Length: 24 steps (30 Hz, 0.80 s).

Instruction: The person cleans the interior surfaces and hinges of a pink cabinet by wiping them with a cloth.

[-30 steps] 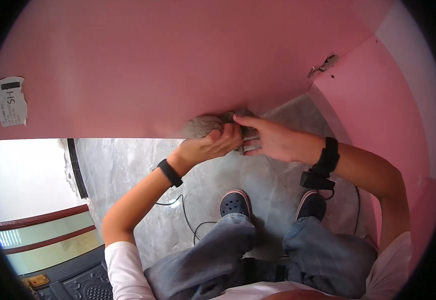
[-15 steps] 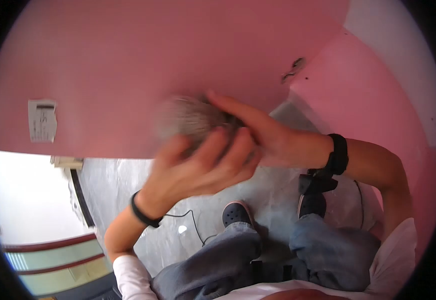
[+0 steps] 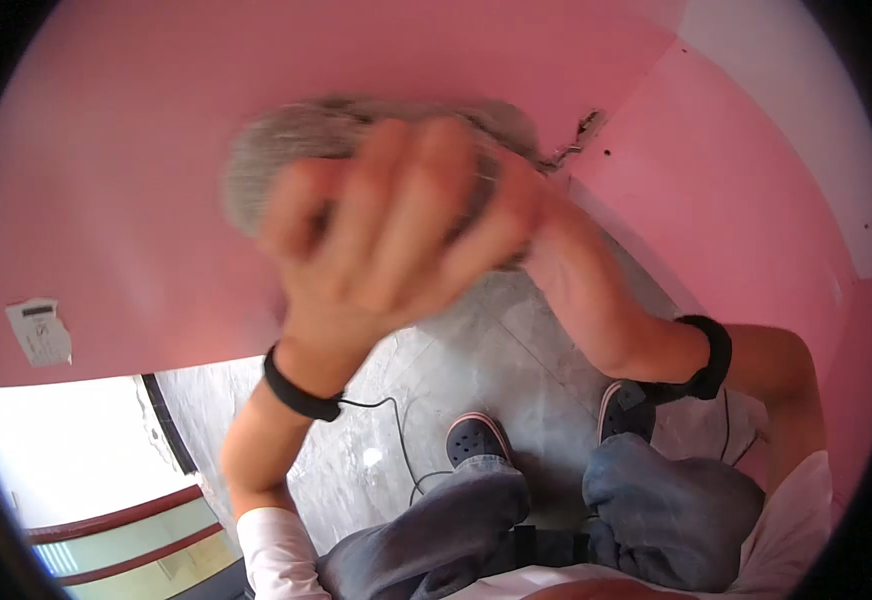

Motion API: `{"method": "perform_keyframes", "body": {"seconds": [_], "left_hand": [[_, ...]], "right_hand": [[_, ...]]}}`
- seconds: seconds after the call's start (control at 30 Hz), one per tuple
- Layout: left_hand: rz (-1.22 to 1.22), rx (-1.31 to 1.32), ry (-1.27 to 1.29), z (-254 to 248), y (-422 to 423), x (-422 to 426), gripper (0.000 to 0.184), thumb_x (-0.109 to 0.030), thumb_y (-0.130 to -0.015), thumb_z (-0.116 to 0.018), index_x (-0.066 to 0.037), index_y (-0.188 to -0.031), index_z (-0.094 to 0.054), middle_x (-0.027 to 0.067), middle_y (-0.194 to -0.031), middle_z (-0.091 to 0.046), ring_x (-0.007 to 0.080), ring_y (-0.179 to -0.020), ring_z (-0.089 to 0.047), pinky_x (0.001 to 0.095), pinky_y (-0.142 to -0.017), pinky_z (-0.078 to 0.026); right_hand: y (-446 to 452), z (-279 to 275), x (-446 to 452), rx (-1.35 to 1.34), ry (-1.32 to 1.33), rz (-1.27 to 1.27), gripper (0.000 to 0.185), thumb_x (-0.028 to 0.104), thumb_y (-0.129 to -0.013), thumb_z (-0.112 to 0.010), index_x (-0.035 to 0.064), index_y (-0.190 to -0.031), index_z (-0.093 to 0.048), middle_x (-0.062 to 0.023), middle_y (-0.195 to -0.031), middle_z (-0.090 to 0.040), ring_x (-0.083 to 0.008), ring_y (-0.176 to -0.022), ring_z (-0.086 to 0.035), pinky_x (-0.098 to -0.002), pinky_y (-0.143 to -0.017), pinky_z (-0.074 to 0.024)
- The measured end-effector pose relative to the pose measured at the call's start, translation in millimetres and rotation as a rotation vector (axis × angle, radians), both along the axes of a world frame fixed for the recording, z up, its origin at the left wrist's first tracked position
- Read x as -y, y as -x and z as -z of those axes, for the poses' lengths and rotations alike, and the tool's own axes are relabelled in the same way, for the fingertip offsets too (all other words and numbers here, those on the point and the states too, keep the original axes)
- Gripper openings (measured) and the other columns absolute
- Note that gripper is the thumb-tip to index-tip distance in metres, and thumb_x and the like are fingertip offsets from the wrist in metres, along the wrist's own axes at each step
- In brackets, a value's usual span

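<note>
A grey, fuzzy cloth (image 3: 266, 165), bunched into a pad, lies against the pink panel (image 3: 156, 200) in the upper middle of the head view. My left hand (image 3: 381, 225) is closed over it with curled fingers, a little blurred by motion. Crossing behind from the right, my right hand (image 3: 541, 215) also holds the bundle, though its fingers are mostly hidden by my left hand. More of the cloth shows above and to the right of my knuckles. Each wrist wears a black band.
A torn white label (image 3: 41, 332) is stuck on the panel at left. Damaged edging (image 3: 581, 140) shows at the panel's right corner, beside a pink wall (image 3: 746, 190). Below are the grey tiled floor (image 3: 476, 350), a thin black cable (image 3: 396, 425) and my dark clogs (image 3: 476, 437).
Both hands have moved up along the panel with the cloth, which now looks more spread out. My left hand has come across in front of my right hand. The view has shifted slightly.
</note>
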<state>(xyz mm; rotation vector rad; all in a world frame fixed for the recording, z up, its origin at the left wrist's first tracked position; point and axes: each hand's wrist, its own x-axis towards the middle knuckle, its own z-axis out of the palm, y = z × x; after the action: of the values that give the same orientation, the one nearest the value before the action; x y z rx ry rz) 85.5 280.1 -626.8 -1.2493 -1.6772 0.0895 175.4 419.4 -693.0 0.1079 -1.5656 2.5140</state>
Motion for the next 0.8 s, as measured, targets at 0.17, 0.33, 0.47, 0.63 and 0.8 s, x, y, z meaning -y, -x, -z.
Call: {"method": "perform_keyframes", "body": {"seconds": [0.17,0.33,0.47,0.63,0.8], "left_hand": [[0.046,-0.007,0.22,46,-9,-9,0.022,-0.027,-0.082,-0.063,-0.03,-0.104,-0.065,-0.0015,-0.105,-0.063,0.0138,-0.094,-0.062,0.031,-0.081,-0.037],[0.11,0.107,0.41,96,-17,-16,0.024,-0.027,-0.083,-0.061,-0.024,-0.107,-0.063,-0.0011,-0.11,-0.061,0.0143,-0.104,-0.06,0.0297,-0.085,-0.041],[0.159,0.328,0.622,141,-28,-16,0.028,-0.027,-0.081,-0.062,-0.018,-0.107,-0.061,0.0024,-0.111,-0.06,0.017,-0.113,-0.057,0.0327,-0.094,-0.044],[0.245,0.725,0.666,118,-69,-4,0.03,-0.024,-0.076,-0.065,-0.016,-0.104,-0.062,0.0046,-0.111,-0.06,0.0225,-0.117,-0.056,0.0388,-0.103,-0.044],[0.415,0.77,0.522,84,-110,7,0.039,-0.021,-0.073,-0.067,-0.018,-0.111,-0.065,0.0063,-0.126,-0.06,0.0281,-0.126,-0.055,0.0433,-0.111,-0.043]], "right_hand": [[-21,53,-17,0.134,0.228,-0.103,0.038,0.03,-0.108,-0.033,0.0071,-0.134,-0.05,-0.0059,-0.132,-0.052,-0.0153,-0.124,-0.049,-0.0353,-0.108,-0.036],[-19,96,-39,0.438,0.658,-0.264,0.041,0.044,-0.106,-0.037,0.0117,-0.125,-0.053,-0.0059,-0.135,-0.052,-0.0177,-0.125,-0.05,-0.0406,-0.106,-0.0372],[-25,109,-34,0.808,0.722,-0.339,0.048,0.054,-0.1,-0.049,0.0162,-0.129,-0.052,-0.0057,-0.134,-0.053,-0.0232,-0.125,-0.051,-0.0534,-0.104,-0.0433],[-45,112,-32,0.941,0.643,-0.521,0.053,0.06,-0.096,-0.054,0.0153,-0.125,-0.053,-0.0061,-0.13,-0.055,-0.0227,-0.117,-0.056,-0.0542,-0.095,-0.0509],[-54,106,-46,0.981,0.665,-0.796,0.054,0.06,-0.096,-0.055,0.012,-0.121,-0.058,-0.0056,-0.12,-0.061,-0.0175,-0.106,-0.063,-0.04,-0.09,-0.055]]}}
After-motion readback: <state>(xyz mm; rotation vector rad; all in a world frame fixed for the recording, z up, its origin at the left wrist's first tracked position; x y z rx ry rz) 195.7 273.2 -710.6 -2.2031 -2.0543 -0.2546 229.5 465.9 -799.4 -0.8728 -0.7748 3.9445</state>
